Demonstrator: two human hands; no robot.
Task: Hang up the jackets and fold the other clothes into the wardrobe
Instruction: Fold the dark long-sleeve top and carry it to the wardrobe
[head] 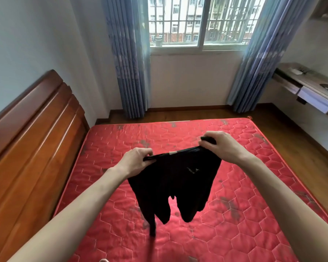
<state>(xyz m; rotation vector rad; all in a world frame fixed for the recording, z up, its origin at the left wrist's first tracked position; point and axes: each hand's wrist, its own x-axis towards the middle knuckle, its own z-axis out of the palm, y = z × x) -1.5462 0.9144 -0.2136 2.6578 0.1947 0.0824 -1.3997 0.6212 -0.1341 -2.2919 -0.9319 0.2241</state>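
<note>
My left hand [135, 160] and right hand [219, 146] pinch the black shorts [175, 183] by the waistband above the mattress [254, 214]; folding step; next, lay flat.

The quilted red mattress [235, 214] is lying bare around the hanging black garment [174, 184], giving open room on both sides and toward the window. The garment is hanging between the 2 hands, the left hand [135, 160] and the right hand [222, 146], blocking the middle. The tall brown wooden headboard [30, 140] is walling off the left edge. The wall-mounted grey desk [309, 87] is jutting out at far right, apart from the mattress.
</note>
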